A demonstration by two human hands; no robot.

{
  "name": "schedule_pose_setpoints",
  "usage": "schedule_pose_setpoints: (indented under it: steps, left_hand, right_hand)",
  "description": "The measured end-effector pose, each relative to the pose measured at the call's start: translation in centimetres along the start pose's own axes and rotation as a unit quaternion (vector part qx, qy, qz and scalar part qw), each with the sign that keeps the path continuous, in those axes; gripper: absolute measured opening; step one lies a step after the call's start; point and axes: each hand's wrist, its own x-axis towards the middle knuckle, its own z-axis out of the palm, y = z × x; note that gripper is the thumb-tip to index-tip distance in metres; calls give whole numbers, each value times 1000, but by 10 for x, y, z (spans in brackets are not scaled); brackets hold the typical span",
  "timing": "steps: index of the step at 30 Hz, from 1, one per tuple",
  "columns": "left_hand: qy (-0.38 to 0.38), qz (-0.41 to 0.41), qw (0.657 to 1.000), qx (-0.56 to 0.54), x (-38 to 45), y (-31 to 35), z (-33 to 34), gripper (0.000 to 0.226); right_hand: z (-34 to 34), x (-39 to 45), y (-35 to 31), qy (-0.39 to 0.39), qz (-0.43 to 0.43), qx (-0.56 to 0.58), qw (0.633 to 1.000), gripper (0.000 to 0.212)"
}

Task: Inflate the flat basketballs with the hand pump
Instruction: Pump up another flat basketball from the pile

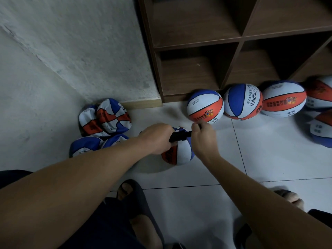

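A: Where do things stand?
B: Left hand grips the black pump over a part-filled ball on the floor; right hand pinches its far end.
A: Progress?
B: Round balls line the shelf; flat ones wait by the wall.

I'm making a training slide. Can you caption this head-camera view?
Both hands, left hand and right hand, work a black hand pump over a red, white and blue basketball.
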Motion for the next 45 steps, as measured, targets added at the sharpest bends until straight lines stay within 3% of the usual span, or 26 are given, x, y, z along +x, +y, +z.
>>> schedule_pose_setpoints:
  steps: [13,22,28,37,45]
  left_hand:
    - [-9,13,1000,25,-5,6,-2,19]
    - [-30,-10,1000,-2,-10,-17,-13,30]
    - [-3,-11,1000,25,-7,-2,-8,21]
    - [-5,10,999,41,-6,11,-3,19]
    - [-12,12,998,56,-9,7,-3,9]
  right_hand:
    - [4,-6,4,-44,22,-16,999,30]
    - [-58,30,19,19,82,22,996,28]
    - [-31,11,9,67,87,16,994,30]
    - [4,-17,-5,-17,35,-15,999,32]
    - [3,-21,-2,-37,26,-38,998,35]
